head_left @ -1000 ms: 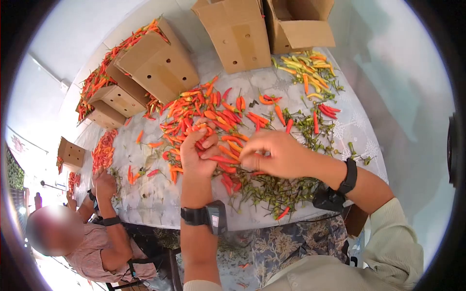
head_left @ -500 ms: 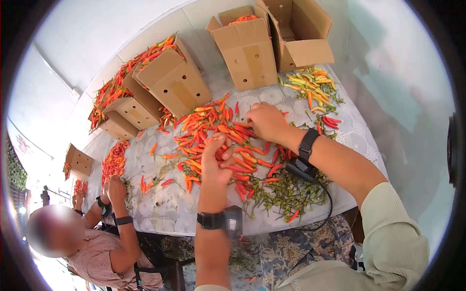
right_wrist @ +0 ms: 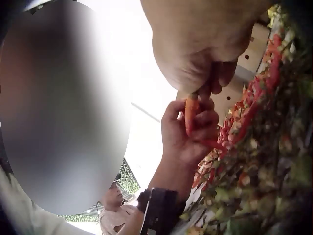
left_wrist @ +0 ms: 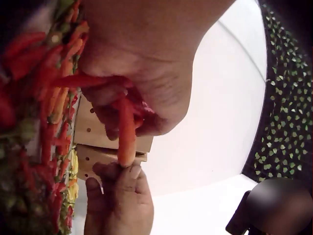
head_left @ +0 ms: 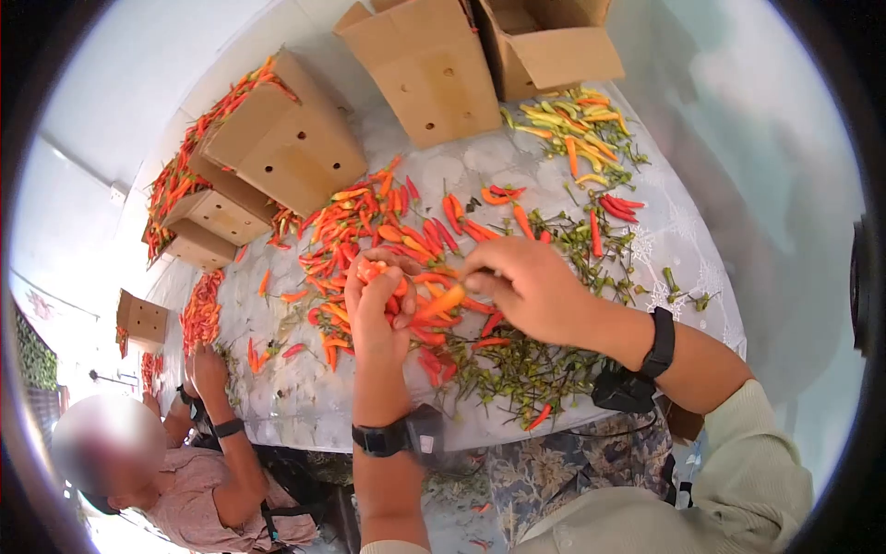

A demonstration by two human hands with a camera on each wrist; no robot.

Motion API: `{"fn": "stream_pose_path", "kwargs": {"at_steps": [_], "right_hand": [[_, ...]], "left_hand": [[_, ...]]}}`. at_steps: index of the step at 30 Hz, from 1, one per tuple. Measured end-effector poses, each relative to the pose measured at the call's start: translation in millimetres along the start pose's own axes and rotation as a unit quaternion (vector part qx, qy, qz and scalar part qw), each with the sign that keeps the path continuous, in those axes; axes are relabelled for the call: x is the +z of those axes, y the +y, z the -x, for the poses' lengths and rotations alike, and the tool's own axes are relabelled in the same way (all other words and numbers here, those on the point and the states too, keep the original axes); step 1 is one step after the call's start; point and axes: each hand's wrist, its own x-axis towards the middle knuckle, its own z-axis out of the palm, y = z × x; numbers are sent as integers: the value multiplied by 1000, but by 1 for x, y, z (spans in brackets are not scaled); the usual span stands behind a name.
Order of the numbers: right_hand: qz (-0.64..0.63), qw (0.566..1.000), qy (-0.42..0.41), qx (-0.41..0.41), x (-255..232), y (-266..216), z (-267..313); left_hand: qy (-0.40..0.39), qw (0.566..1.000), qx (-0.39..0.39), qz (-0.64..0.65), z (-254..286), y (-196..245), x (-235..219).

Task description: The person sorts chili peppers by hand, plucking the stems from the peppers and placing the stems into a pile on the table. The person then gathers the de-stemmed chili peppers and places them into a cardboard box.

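Chilies (head_left: pixel 371 270) sit clasped in our left hand (head_left: pixel 375 323), probably leaving our right hand (head_left: pixel 540 288) free for single ones; it pinches an orange chili (head_left: pixel 441 303) by the stem end, above the desk (head_left: pixel 286 397).

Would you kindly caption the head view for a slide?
Left hand holding chillies, right hand pinching an orange chilli, above a table strewn with stems.

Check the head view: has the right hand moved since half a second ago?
Yes: judged against the second cardboard box from the right, the right hand has moved away from it, mainly down the picture.
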Motion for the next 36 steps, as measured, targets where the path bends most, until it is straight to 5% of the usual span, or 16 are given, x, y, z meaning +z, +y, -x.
{"fn": "stream_pose_path", "kwargs": {"at_steps": [4,17,25,36], "right_hand": [[41,998,29,-31,7,-11,6],[121,988,99,-15,9,-6,6],[-46,997,5,57,2,-4,-2],[-217,958,-63,178,0,-1,-4]], "left_hand": [[-82,983,4,-162,5,-11,7],[-160,977,-34,-135,8,-8,13],[-176,978,-57,-99,7,-10,5],[-200,976,-70,-41,7,-7,3]]}}
